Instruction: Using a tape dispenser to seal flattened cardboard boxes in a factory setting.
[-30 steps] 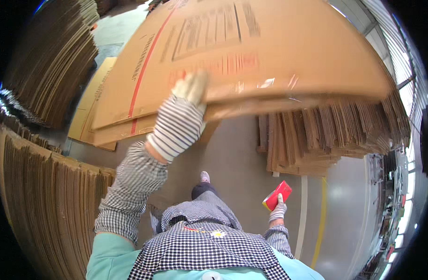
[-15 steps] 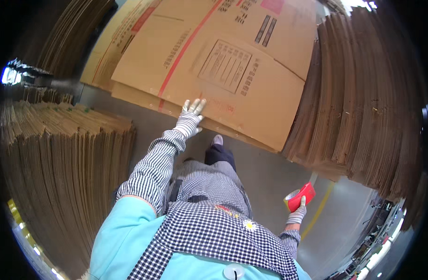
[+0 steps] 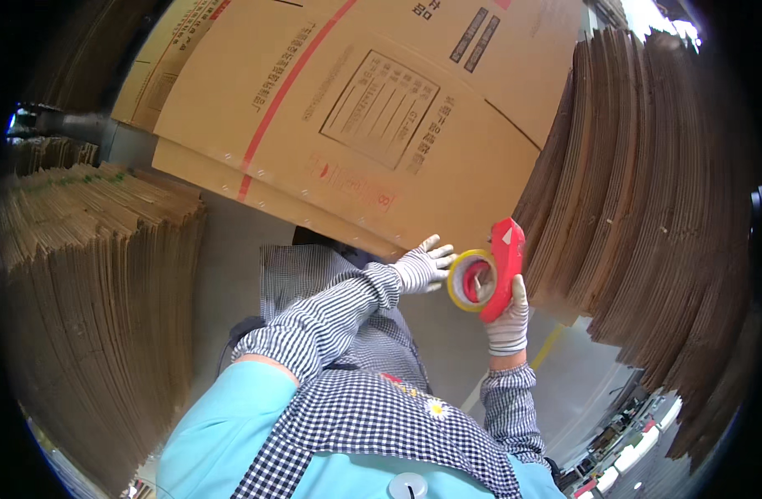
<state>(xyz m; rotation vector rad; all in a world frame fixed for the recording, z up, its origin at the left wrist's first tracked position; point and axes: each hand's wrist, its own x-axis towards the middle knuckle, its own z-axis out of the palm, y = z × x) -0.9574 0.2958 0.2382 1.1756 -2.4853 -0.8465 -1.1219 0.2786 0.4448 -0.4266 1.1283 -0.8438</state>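
- Fingers of the gloved right hand close around the red tape dispenser, thumb up along its side, the others mostly hidden behind!
- That dispenser sits upright just beyond the near edge of the flattened cardboard, its yellow-rimmed tape roll facing left.
- Over to the left hand: gloved, fingers spread, tips right by the roll; whether they touch it, I cannot tell.
- Beyond both hands lie the flattened cardboard boxes, a red stripe and dark printing across the top one.
- Out right, a tall stack of brown cardboard sheets; out left, another stack.
- Below, a checked apron with a daisy, and a yellow floor line behind the right wrist.
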